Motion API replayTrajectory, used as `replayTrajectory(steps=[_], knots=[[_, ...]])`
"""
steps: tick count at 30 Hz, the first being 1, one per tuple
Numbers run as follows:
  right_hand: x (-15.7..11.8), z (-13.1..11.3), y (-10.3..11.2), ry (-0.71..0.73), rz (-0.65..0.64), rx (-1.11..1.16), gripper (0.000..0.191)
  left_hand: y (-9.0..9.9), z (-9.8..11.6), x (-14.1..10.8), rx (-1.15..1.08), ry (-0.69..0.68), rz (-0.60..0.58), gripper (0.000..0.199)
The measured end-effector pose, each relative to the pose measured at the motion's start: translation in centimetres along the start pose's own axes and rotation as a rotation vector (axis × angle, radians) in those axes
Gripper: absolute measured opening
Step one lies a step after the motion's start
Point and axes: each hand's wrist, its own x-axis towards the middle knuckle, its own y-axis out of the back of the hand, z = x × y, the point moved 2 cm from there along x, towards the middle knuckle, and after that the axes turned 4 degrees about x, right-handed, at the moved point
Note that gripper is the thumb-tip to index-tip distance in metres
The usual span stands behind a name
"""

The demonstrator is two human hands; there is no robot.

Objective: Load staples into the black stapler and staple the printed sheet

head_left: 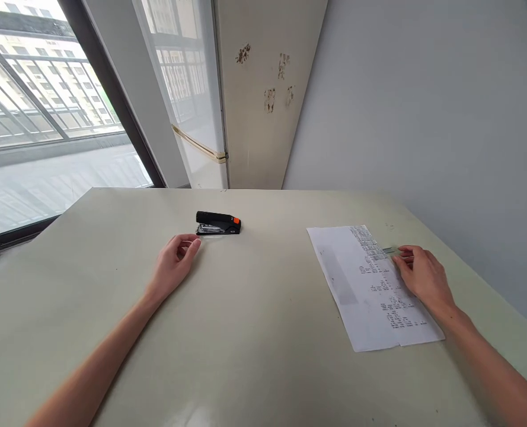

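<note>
A black stapler [219, 223] with an orange mark lies toward the back of the table, left of the middle. My left hand [177, 261] rests just in front of it with curled fingers, thumb and forefinger apart, holding nothing. On the right lie printed white papers [356, 296], partly overlapping. My right hand [421, 276] is at their right edge, its thumb and fingers closed on the end of a small clear strip [386, 251] that reaches over the paper. What the strip is cannot be made out.
The pale table [245, 332] reaches back to a fridge-like white cabinet [201, 89] and a stained beige panel [263, 136]. A grey wall [423, 107] borders the right side. At the left stands a window [45, 118].
</note>
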Motion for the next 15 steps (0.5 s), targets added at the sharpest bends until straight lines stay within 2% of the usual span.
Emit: replayTrajectory(steps=[10,15], knots=[[0.9,-0.8,1.4,0.020,-0.122,-0.049,0.026,0.0,0.3,0.2,0.053,-0.047,-0.020,0.048],[2.1,-1.4,1.6,0.093,-0.127,-0.091,0.036,0.0,0.2,0.2,0.074,-0.050,-0.019,0.048]])
